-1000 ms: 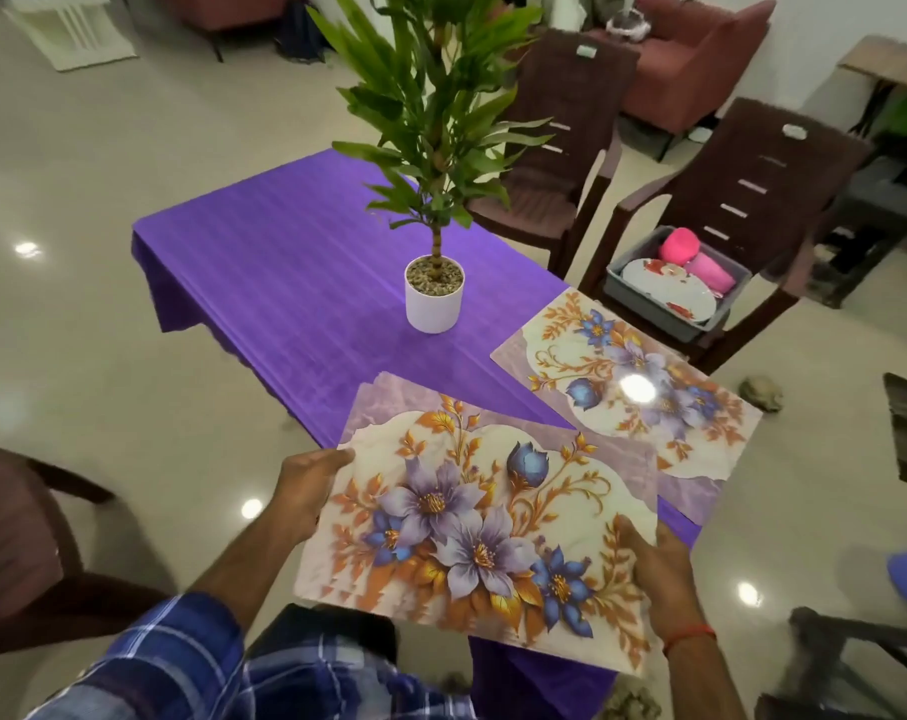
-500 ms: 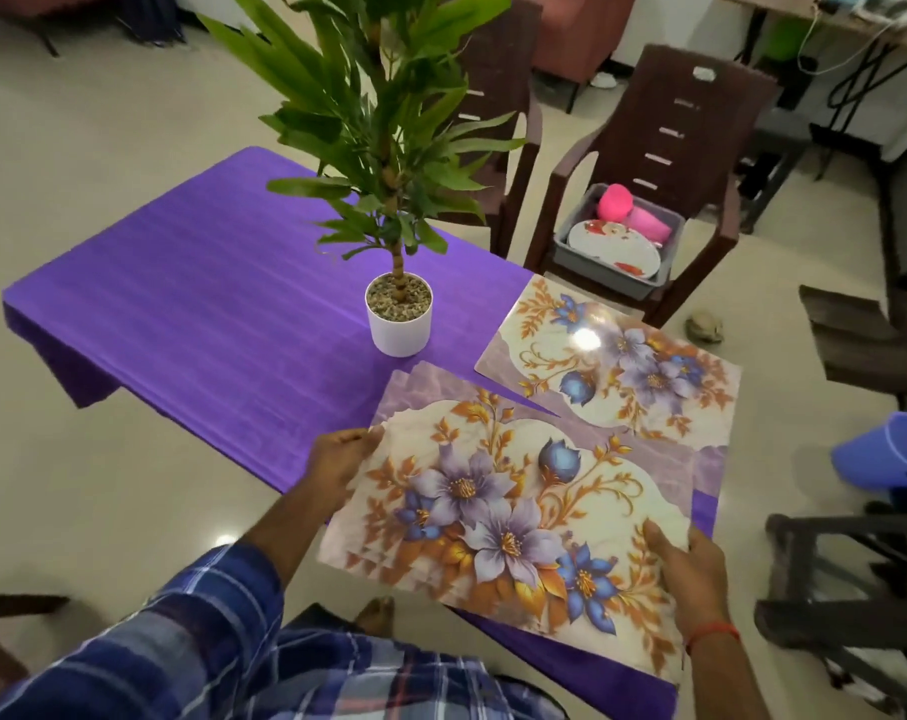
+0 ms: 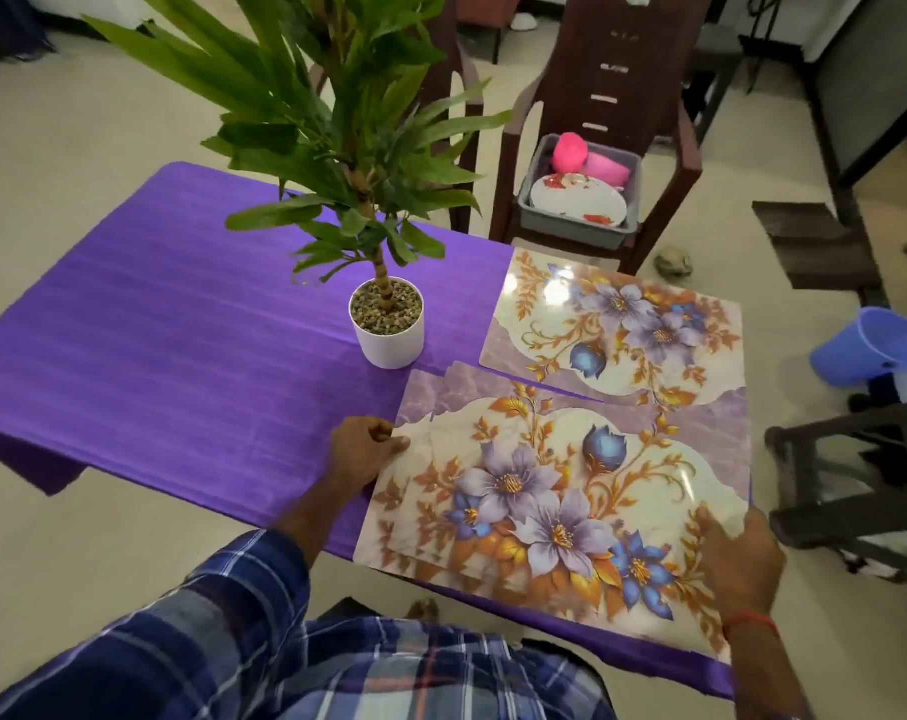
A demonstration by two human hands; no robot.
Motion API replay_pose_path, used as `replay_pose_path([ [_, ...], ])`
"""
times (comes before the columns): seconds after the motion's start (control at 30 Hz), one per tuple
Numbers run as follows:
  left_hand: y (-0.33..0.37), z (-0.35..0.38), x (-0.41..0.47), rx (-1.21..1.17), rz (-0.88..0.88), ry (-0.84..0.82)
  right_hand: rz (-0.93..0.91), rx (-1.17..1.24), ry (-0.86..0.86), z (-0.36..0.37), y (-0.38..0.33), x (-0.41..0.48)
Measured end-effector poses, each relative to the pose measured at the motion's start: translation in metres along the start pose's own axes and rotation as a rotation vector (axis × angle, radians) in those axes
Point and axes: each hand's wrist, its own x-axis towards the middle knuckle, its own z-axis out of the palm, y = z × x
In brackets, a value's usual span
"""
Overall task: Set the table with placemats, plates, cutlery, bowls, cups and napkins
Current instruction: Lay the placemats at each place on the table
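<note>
My left hand (image 3: 360, 452) and right hand (image 3: 742, 558) pinch stacked placemats (image 3: 544, 491), lower centre; overhanging the surface (image 3: 181, 330), they may slide off.

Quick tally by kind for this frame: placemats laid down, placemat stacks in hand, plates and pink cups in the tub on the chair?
Laid placemat: 1
Held placemat stack, gripped by left hand and right hand, sheets uncountable: 1
Plate showing in grey tub: 1
Pink cups: 2
Total: 5
</note>
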Motion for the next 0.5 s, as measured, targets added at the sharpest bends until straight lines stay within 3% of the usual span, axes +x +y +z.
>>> replay_pose_path([
  [0.2, -0.003, -0.008, 0.008, 0.283, 0.149, 0.032, 0.004, -0.054, -0.049, 0.013, 0.015, 0.012],
  [0.5, -0.015, -0.013, 0.016, 0.428, 0.364, -0.053, 0.001, -0.083, -0.050, 0.027, 0.010, 0.020],
])
